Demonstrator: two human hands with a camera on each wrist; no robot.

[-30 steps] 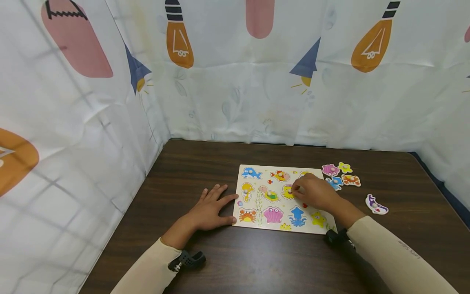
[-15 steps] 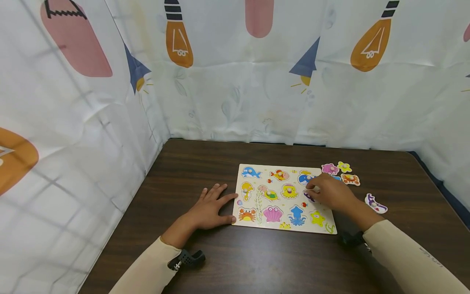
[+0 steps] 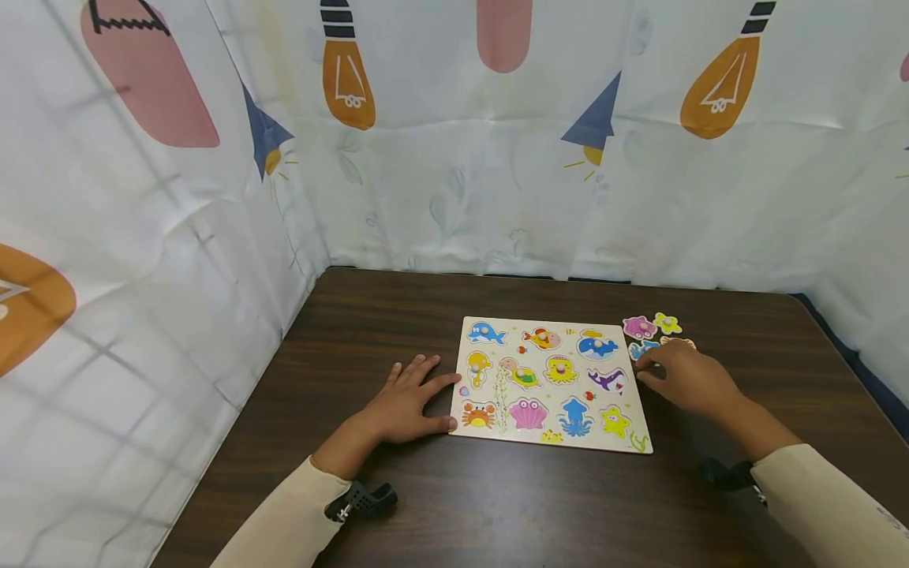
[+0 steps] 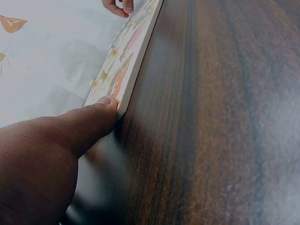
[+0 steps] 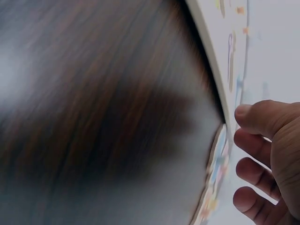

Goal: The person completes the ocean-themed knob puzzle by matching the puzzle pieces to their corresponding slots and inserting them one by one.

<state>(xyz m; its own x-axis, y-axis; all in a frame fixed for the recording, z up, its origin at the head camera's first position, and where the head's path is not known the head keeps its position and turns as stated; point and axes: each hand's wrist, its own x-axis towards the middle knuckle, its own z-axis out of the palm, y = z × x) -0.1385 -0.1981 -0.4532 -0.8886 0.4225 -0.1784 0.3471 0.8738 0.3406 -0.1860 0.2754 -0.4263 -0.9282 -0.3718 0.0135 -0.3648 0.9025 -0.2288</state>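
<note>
A wooden knob puzzle board (image 3: 596, 443) with sea-animal pictures lies on the table. My left hand (image 3: 401, 404) rests spread at its left side, with thumb and index finger at the edge; in the left wrist view, the thumb (image 4: 86, 124) touches the board's corner. My right hand (image 3: 689, 380) hovers just off the board's right edge, fingertips beside a loose blue puzzle piece (image 3: 639, 349). The right wrist view has its thumb and fingers apart, loosely bent, with nothing between them. The purple piece seen earlier is hidden behind this hand.
Beyond the right hand lie a pink piece (image 3: 640, 327), a yellow star piece (image 3: 667, 323) and a mostly covered orange crab piece. The dark wood table (image 3: 483, 505) backs onto a printed white curtain (image 3: 454, 197).
My right hand moved from the yellow octopus, past the purple dolphin picture, to the loose pieces at the right, uncovering the whale and dolphin. The left hand stayed still.
</note>
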